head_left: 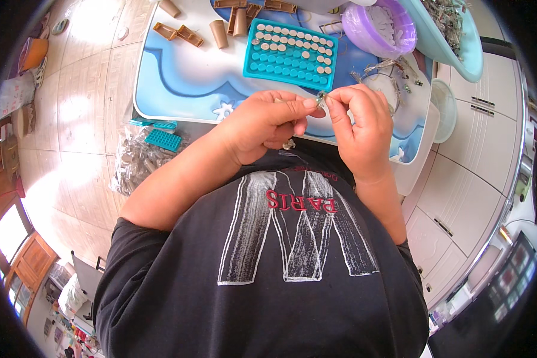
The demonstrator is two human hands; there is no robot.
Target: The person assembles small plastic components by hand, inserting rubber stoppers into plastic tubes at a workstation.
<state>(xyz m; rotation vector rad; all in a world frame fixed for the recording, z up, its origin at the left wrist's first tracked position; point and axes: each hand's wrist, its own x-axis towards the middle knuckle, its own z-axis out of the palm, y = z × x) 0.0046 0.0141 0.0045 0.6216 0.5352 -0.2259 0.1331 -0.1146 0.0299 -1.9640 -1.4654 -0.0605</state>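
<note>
Two hands share one small component [321,96], just off the near edge of the teal well tray [268,78]. The left hand [262,119] and right hand [361,122] each have the grip closed on it in a fingertip pinch. A second pale piece [289,144] shows beneath the left hand, nearer the body than the tray; whether it is held cannot be told.

Risks noted. Contact area is slight, so uneven pull or a slackened pinch could drop the component onto the table [185,89] or past its near edge, toward the black T-shirt [322,310]. Fingers hide most of the part; excess force could bend it unseen. White round caps [291,41] sit mainly in the tray's farther rows, and a knuckle striking the tray could unseat them. Right of the tray, wired parts [409,73] lie loose; a sideways sweep of the right hand might snag one.
</note>
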